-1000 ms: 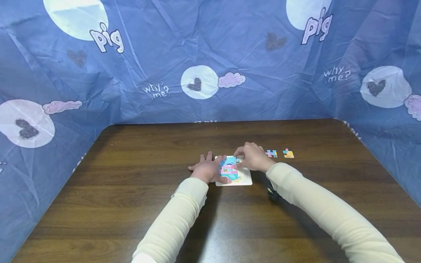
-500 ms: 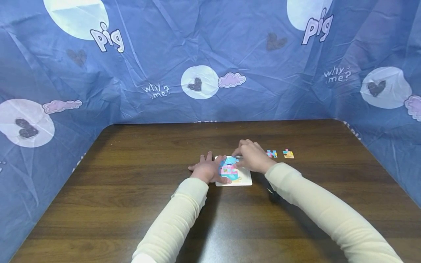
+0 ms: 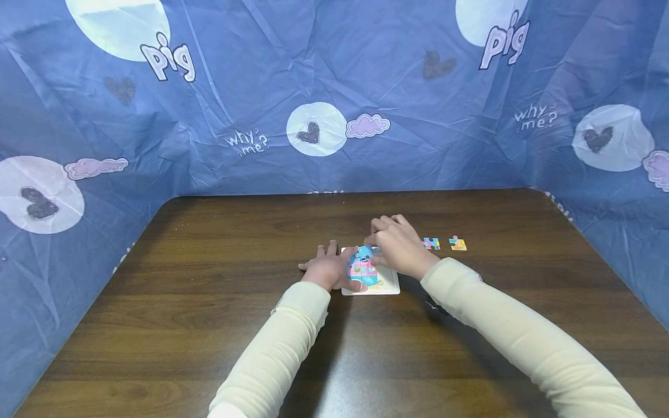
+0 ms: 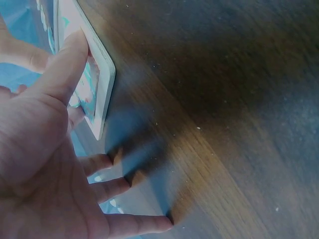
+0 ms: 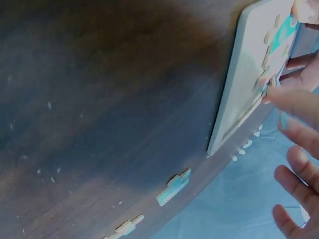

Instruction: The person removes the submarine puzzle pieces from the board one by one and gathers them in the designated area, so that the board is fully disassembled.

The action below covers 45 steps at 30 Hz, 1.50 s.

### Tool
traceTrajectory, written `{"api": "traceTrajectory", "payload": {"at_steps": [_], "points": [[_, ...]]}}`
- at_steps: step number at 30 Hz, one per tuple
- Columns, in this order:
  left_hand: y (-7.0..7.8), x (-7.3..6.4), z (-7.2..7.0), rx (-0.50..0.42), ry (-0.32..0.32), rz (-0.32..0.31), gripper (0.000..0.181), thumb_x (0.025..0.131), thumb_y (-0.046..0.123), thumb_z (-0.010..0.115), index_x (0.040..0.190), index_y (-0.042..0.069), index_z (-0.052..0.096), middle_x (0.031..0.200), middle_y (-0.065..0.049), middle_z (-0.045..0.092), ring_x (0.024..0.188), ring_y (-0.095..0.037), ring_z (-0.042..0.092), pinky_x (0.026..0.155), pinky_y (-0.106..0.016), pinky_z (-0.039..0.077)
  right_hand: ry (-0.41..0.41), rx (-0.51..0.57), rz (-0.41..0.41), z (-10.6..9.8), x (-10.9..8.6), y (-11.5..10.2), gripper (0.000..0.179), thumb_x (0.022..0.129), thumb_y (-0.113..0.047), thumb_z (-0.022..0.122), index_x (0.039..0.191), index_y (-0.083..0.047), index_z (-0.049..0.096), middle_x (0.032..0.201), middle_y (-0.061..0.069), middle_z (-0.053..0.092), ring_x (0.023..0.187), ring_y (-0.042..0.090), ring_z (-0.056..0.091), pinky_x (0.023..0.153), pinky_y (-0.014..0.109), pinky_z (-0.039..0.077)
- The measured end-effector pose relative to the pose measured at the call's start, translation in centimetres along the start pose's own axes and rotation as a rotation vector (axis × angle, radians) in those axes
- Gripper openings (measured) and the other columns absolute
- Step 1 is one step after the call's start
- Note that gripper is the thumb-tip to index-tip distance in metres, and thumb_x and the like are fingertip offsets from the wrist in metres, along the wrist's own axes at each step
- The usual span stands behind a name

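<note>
A white puzzle board (image 3: 389,285) lies on the table, partly filled with blue and pink jigsaw pieces (image 3: 364,271). My left hand (image 3: 328,271) has its fingers spread on the table at the board's left side, and its thumb (image 4: 70,59) rests across the board. Over the board's upper right part is my right hand (image 3: 399,247), its back hiding that corner in the head view. Its thumb and index finger pinch a small puzzle piece (image 5: 265,88) at the board's surface, mostly covered by the fingertips. The other right fingers are lifted and loosely bent.
Two loose puzzle pieces lie right of the board: a blue and pink one (image 3: 431,243) close to the right hand, and a yellow one (image 3: 457,243) farther right. The brown wooden table (image 3: 219,325) ends at a blue printed cloth (image 3: 334,69) behind it.
My right hand has shifted slightly up and left, with its knuckles raised and turned a little. My left hand, the board and the two loose pieces keep their places.
</note>
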<state>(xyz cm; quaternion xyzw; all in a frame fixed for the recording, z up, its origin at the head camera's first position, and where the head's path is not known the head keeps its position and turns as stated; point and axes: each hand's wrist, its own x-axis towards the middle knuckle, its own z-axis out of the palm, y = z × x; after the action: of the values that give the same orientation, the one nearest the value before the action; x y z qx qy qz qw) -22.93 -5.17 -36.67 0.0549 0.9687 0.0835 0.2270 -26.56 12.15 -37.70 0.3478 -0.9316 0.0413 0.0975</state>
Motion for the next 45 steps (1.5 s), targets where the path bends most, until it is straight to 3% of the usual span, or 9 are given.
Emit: {"api": "traceTrajectory", "payload": {"at_steps": [8, 14, 18, 25, 35, 45], "points": [[-0.1, 0.0, 0.0, 0.002, -0.009, 0.0, 0.09, 0.09, 0.054, 0.073, 0.163, 0.035, 0.024, 0.17, -0.013, 0.009, 0.154, -0.04, 0.009, 0.108, -0.075, 0.027, -0.081, 0.19, 0.096, -0.2, -0.2, 1.1, 0.033, 0.083, -0.03, 0.086, 0.111, -0.014, 0.081, 0.101, 0.004, 0.064, 0.098, 0.025, 0.057, 0.088, 0.046, 0.045], [0.0, -0.1, -0.1, -0.007, -0.005, 0.005, 0.089, 0.09, 0.052, 0.074, 0.162, 0.035, 0.025, 0.17, -0.014, 0.01, 0.154, -0.04, 0.009, 0.108, -0.076, 0.027, -0.113, 0.406, 0.169, -1.0, -1.0, 2.6, 0.035, 0.087, -0.029, 0.083, 0.118, -0.013, 0.078, 0.107, 0.007, 0.063, 0.1, 0.029, 0.058, 0.089, 0.048, 0.046], [-0.1, -0.2, -0.2, -0.009, 0.0, 0.006, 0.088, 0.09, 0.052, 0.074, 0.162, 0.035, 0.026, 0.17, -0.014, 0.01, 0.154, -0.041, 0.01, 0.107, -0.076, 0.028, -0.098, 0.48, 0.198, -1.6, -1.8, 3.6, 0.037, 0.088, -0.029, 0.082, 0.122, -0.014, 0.076, 0.112, 0.009, 0.064, 0.104, 0.032, 0.058, 0.091, 0.051, 0.046], [-0.1, -0.3, -0.2, -0.019, 0.023, 0.016, 0.088, 0.09, 0.049, 0.076, 0.162, 0.034, 0.028, 0.169, -0.014, 0.012, 0.154, -0.042, 0.011, 0.106, -0.077, 0.029, -0.085, 0.465, 0.225, -1.5, -4.0, 5.4, 0.037, 0.089, -0.029, 0.08, 0.121, -0.012, 0.076, 0.113, 0.015, 0.065, 0.107, 0.036, 0.058, 0.094, 0.056, 0.044], [-0.2, -0.4, -0.2, -0.005, 0.018, 0.028, 0.087, 0.09, 0.05, 0.075, 0.162, 0.034, 0.027, 0.169, -0.015, 0.012, 0.154, -0.042, 0.011, 0.106, -0.077, 0.029, -0.096, 0.426, 0.229, -1.3, -6.9, 6.2, 0.034, 0.09, -0.026, 0.08, 0.12, -0.011, 0.077, 0.111, 0.015, 0.065, 0.105, 0.037, 0.058, 0.093, 0.058, 0.045], [-0.2, -0.4, 0.0, -0.015, 0.024, 0.039, 0.087, 0.09, 0.049, 0.075, 0.162, 0.033, 0.028, 0.169, -0.015, 0.013, 0.153, -0.043, 0.012, 0.105, -0.078, 0.029, -0.131, 0.343, 0.243, -0.1, -7.6, 6.5, 0.033, 0.088, -0.027, 0.081, 0.117, -0.012, 0.078, 0.113, 0.015, 0.065, 0.108, 0.037, 0.057, 0.093, 0.061, 0.046]]}}
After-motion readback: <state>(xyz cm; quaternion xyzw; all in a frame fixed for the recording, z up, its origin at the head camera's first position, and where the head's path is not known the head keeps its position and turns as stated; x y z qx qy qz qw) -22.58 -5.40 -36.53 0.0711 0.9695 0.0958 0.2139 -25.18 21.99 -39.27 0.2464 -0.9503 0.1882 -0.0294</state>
